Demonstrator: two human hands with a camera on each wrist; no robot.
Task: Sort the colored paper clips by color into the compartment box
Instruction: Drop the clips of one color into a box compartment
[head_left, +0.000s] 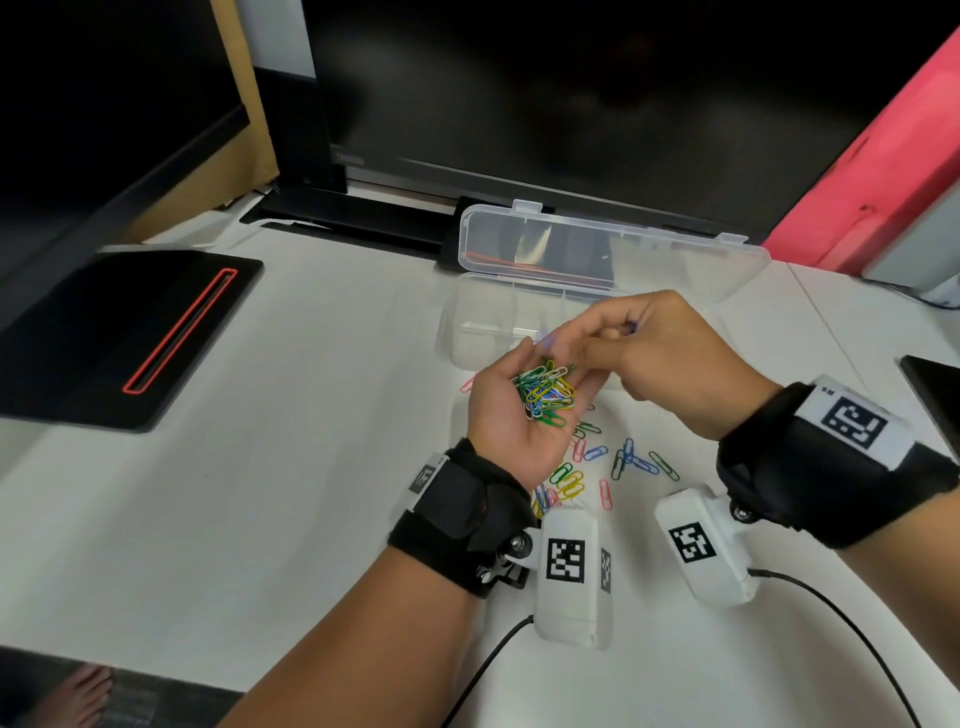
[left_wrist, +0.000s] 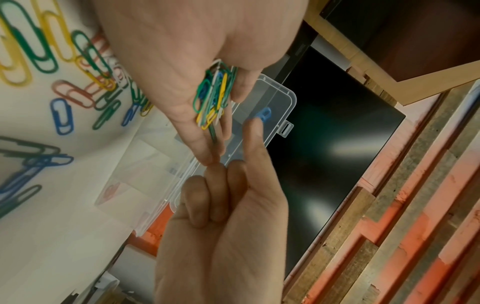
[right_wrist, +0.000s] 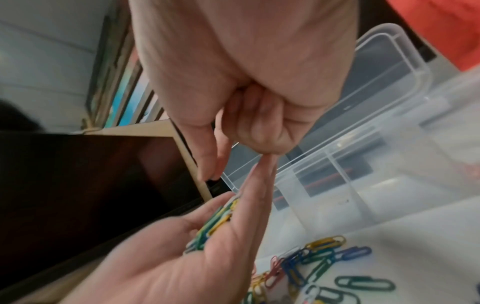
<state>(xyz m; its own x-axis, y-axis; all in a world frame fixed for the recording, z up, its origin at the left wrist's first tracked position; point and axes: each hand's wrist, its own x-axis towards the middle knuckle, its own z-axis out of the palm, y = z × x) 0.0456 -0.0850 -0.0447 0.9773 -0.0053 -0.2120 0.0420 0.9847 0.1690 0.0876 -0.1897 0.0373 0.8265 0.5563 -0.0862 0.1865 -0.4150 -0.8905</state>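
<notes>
Blue is the colour of the single paper clip pinched at the fingertips of the right hand, as shown by the left wrist view; in the head view only a blurred blue fleck is seen there. The left hand is held palm up, its fingers loosely cupped around a mixed heap of clips in green, yellow, blue and white. The fingertips of the two hands are seen touching.

The compartment box, of clear plastic with its lid standing open behind it, lies directly beyond both hands on the white table. Its long axis runs left to right across the person's front. The right hand is judged the nearer, being raised just over the box's front edge, so the coming move is expected to be a short forward reach and release. Which compartment is intended cannot be told; one pink or red clip appears to lie in an end compartment, though blurred.

Further loose clips are scattered on the table below and between the wrists.
</notes>
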